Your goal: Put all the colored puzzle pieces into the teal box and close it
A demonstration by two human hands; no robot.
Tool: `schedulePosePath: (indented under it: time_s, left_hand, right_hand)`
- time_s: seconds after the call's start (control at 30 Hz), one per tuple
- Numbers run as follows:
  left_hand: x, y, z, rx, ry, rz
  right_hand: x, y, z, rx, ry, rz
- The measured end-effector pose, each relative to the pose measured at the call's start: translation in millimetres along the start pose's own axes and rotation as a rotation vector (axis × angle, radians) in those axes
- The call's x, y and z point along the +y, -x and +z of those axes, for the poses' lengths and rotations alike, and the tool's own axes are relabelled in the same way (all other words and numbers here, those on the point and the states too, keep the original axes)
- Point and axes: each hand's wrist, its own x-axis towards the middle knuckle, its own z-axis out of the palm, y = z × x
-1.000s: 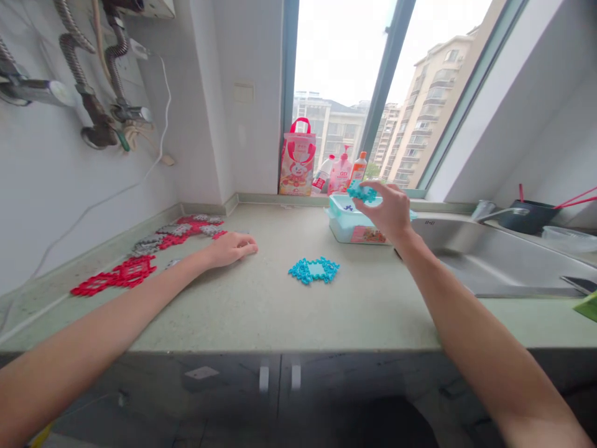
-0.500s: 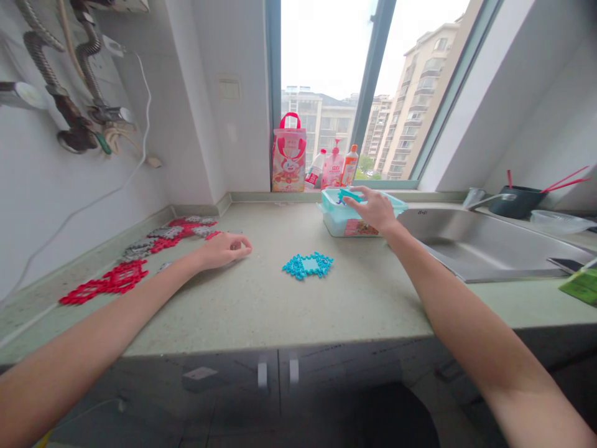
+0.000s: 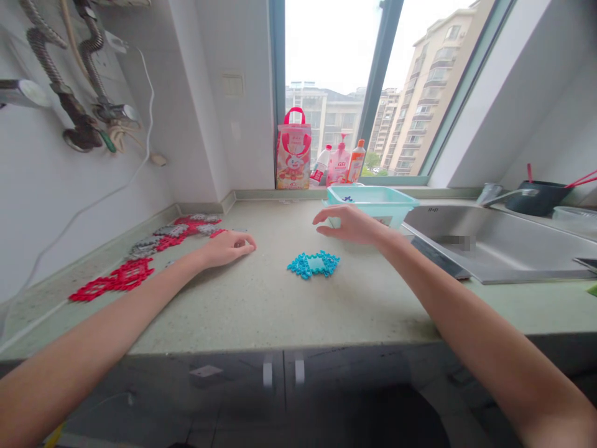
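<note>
My left hand (image 3: 228,247) rests on the counter, fingers loosely curled with a gap at the thumb; nothing shows in it. Just behind and left of it are red interlocking plastic pieces (image 3: 133,274) and grey ones (image 3: 171,230), joined in a long flat strip. My right hand (image 3: 344,223) hovers in front of a pale turquoise plastic box (image 3: 380,198), thumb and fingertips apart and nothing visible between them. A dark blue piece (image 3: 347,199) shows inside the box. Between my hands lies a flat blue ring of joined pieces (image 3: 313,265), touched by neither.
A steel sink (image 3: 494,249) lies to the right, with a faucet (image 3: 508,195) behind it. Along the window stand a pink bag (image 3: 293,155) and several bottles, among them a pink pump bottle (image 3: 338,167). Pipes (image 3: 91,74) and a white cable run down the left wall.
My right hand has come out from over the box, moving left and toward me. The turquoise piece seen at its fingers is no longer visible. My left hand stays put; the view shifts slightly.
</note>
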Motion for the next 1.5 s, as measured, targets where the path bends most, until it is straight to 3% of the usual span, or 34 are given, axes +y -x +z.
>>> schedulePosePath:
  time_s: [0.1, 0.2, 0.3, 0.57, 0.7, 0.8, 0.97, 1.07, 1.2, 1.27, 1.4, 1.5]
  left_hand:
    - [1, 1, -0.5, -0.004, 0.005, -0.010]
    - [2, 0, -0.8, -0.009, 0.012, -0.020]
    - [2, 0, -0.6, -0.010, 0.016, -0.016]
    - [-2, -1, 0.9, -0.004, 0.017, -0.008]
    - [-3, -2, 1.1, -0.011, 0.017, -0.009]
    - [-2, -2, 1.1, -0.015, 0.023, -0.015]
    - [-1, -2, 1.8, -0.013, 0.024, -0.009]
    - [0, -2, 2.8, -0.002, 0.022, -0.010]
    - [1, -2, 4.0, 0.004, 0.023, -0.010]
    - [1, -2, 4.2, 0.009, 0.022, -0.004]
    - [2, -1, 3.7, 0.008, 0.012, -0.009]
    - [2, -1, 3.3, 0.005, 0.011, -0.008]
  right_hand:
    - [-26, 2, 10, -0.303, -0.080, 0.033]
    - [-38, 6, 16, -0.451, -0.019, 0.087]
    - [-41, 8, 23, -0.459, 0.057, 0.077]
    - [-50, 7, 32, -0.327, 0.086, -0.026]
    - [-46, 2, 21, -0.178, 0.115, -0.143]
    - [-31, -3, 2, 0.009, 0.160, -0.130]
    - [11, -2, -30, 0.468, 0.352, 0.160]
    - [38, -1, -38, 0.720, 0.463, 0.330]
    - [64, -3, -36, 0.835, 0.548, 0.434]
    - [72, -6, -33, 0.763, 0.565, 0.461]
    - [78, -7, -29, 0.327, 0.495, 0.637]
    - [78, -3, -26, 0.244, 0.494, 0.717]
